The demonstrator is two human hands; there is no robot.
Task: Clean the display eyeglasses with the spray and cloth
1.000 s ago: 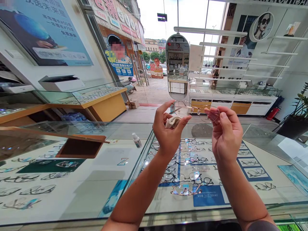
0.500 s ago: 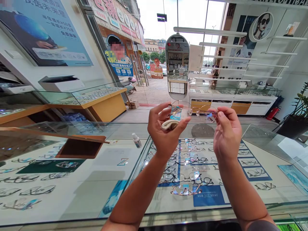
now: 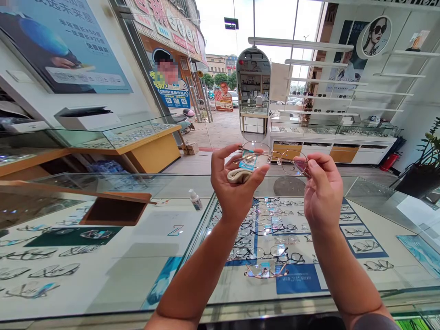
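Note:
Raised above the glass counter, a pair of thin-rimmed eyeglasses [image 3: 255,155] spans the space between my two hands. My left hand [image 3: 237,188] grips the left end of the frame with its fingers, and a rolled pale cloth [image 3: 239,176] is tucked in its palm. At the other end, the fingertips of my right hand [image 3: 322,192] pinch the frame beside the right lens. Both round lenses face partly toward me, and the left one shows a blue reflection. The parts of the frame behind my fingers are hidden.
Rows of eyeglasses [image 3: 271,227] lie inside the glass display counter [image 3: 240,298] below my hands. A small white spray bottle [image 3: 195,200] stands on the glass to the left, near a brown tray [image 3: 115,211]. An oval mirror [image 3: 253,91] stands beyond the counter.
The eyeglasses have tilted, so the lenses show rounder and more face-on than before. Both hands have shifted very slightly left, still holding the frame.

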